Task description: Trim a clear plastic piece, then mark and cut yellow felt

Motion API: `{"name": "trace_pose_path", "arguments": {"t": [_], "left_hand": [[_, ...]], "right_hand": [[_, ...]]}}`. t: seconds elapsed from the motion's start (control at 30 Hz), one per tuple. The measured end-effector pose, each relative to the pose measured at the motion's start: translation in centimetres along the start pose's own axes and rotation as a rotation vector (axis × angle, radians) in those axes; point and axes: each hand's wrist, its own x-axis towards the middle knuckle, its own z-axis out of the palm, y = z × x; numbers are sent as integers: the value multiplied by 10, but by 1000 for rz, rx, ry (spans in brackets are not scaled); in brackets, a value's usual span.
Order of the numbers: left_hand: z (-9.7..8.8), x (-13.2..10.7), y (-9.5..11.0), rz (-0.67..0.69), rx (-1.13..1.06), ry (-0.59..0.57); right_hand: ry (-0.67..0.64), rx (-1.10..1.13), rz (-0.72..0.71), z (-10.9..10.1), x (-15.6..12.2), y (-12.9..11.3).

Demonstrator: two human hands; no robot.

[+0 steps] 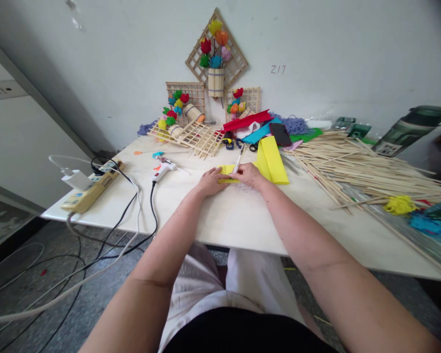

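My right hand is closed around a slim white pen, which stands nearly upright over the yellow sheet. My left hand lies with its fingers stretched over the near left end of that sheet, pressing it against the table. The yellow sheet looks like felt or crepe paper; its right part is folded and stands up a little beyond my right wrist. Where the pen's tip meets the sheet is hidden by my fingers. Dark scribbled marks show on the tabletop just below my hands.
A white glue gun lies left of my hands, its cord running off the table near a power strip. Thin wooden sticks are heaped at the right. Behind are scissors, coloured sheets, a phone and stick lattices with flowers.
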Motion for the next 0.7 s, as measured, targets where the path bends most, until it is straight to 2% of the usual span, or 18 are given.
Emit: {"name": "trace_pose_path", "arguments": {"t": [0.7], "left_hand": [[2, 1, 0, 6, 0, 18]], "right_hand": [[0, 57, -4, 0, 0, 1]]}}
